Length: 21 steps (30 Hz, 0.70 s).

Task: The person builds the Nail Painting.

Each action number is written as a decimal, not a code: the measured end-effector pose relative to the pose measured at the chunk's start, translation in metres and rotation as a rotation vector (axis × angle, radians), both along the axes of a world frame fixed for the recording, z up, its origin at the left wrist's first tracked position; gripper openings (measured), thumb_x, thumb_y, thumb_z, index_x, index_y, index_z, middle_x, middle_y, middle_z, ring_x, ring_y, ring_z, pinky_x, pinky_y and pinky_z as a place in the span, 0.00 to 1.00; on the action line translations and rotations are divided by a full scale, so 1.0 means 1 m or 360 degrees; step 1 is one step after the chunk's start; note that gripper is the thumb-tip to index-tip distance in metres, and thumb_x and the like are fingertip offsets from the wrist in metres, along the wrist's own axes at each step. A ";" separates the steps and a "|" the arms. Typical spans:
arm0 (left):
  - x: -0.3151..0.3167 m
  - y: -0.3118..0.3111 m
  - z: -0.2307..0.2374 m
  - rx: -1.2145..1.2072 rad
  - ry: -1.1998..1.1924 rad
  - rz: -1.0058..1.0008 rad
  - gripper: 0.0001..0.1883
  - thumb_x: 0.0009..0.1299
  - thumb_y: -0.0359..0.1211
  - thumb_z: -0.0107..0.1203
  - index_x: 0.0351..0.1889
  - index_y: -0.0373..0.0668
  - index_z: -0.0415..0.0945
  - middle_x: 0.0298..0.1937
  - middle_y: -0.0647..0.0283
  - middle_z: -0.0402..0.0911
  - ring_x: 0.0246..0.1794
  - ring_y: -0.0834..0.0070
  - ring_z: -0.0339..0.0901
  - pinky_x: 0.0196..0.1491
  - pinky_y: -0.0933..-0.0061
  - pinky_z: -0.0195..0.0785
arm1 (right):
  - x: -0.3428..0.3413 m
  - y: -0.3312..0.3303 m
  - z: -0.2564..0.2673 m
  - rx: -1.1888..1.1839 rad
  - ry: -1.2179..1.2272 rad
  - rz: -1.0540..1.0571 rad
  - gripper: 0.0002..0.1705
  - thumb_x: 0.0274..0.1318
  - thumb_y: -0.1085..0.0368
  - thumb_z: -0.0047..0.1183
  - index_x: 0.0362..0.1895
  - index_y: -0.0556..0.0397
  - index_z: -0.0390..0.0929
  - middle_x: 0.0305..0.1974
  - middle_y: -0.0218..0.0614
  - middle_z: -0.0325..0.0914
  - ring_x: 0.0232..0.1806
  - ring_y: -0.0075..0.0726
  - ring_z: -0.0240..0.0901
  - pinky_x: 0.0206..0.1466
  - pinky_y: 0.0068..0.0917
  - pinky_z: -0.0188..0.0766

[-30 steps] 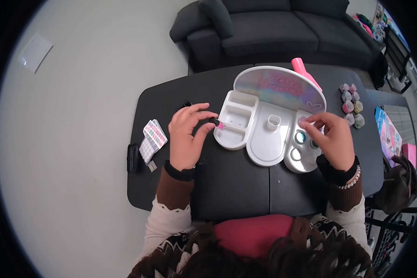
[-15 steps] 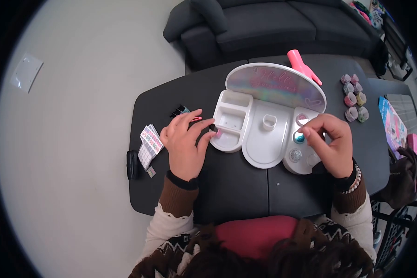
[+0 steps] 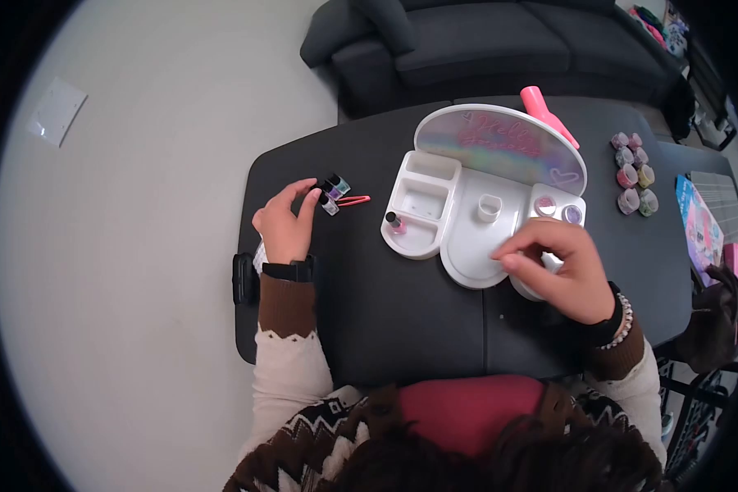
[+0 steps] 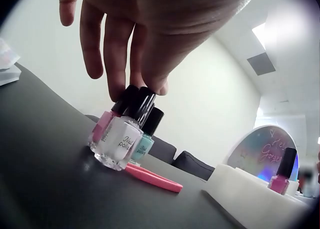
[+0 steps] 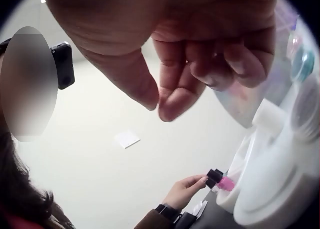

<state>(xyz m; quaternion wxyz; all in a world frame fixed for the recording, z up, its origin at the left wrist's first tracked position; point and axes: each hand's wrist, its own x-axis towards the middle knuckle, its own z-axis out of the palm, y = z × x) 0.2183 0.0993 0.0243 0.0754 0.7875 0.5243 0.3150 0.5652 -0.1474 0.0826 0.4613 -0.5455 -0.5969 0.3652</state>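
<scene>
My left hand (image 3: 285,225) reaches down at the left of the table. Its fingertips are right at the black caps of three nail polish bottles standing together: clear (image 4: 120,144), pink (image 4: 101,129) and teal (image 4: 142,146). Pink tweezers (image 4: 155,180) lie beside them. My right hand (image 3: 562,266) hovers over the front right of a white organizer (image 3: 467,262), fingers loosely bent, thumb and index tips close together, nothing visible between them. It hides part of the organizer's right section, where a pink glitter pot (image 3: 545,205) and a purple one (image 3: 573,215) show.
A pink nail polish bottle (image 3: 396,224) stands in the organizer's front left compartment. Behind the backboard (image 3: 504,143) lies a pink model hand (image 3: 549,119). Several small pots (image 3: 627,201) stand at the right of the table. A black case (image 3: 243,279) lies at the left edge.
My left hand let go of the pink nail polish bottle in the organizer and moved left to the other bottles. My right hand moved from the glitter pots toward me and left.
</scene>
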 end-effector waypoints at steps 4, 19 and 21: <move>-0.003 0.007 -0.004 -0.0043 0.0000 -0.0010 0.12 0.81 0.45 0.64 0.54 0.54 0.92 0.48 0.65 0.95 0.51 0.65 0.90 0.67 0.59 0.60 | -0.036 0.031 0.003 0.0259 -0.0464 0.0127 0.12 0.67 0.67 0.68 0.53 0.45 0.91 0.43 0.34 0.87 0.43 0.38 0.83 0.44 0.35 0.82; -0.004 0.002 -0.016 -0.0089 -0.0303 -0.0049 0.16 0.85 0.48 0.58 0.55 0.52 0.92 0.45 0.64 0.94 0.47 0.66 0.89 0.72 0.58 0.60 | -0.121 0.114 -0.021 0.0148 -0.1453 -0.0202 0.11 0.66 0.66 0.63 0.52 0.49 0.86 0.47 0.39 0.89 0.55 0.52 0.85 0.55 0.48 0.83; -0.004 0.001 -0.014 -0.0022 -0.0281 -0.0084 0.17 0.86 0.45 0.58 0.56 0.47 0.91 0.44 0.59 0.94 0.46 0.65 0.90 0.63 0.63 0.70 | -0.121 0.113 -0.020 0.0121 -0.1469 -0.0194 0.14 0.66 0.65 0.64 0.55 0.48 0.86 0.48 0.39 0.89 0.56 0.52 0.85 0.56 0.48 0.84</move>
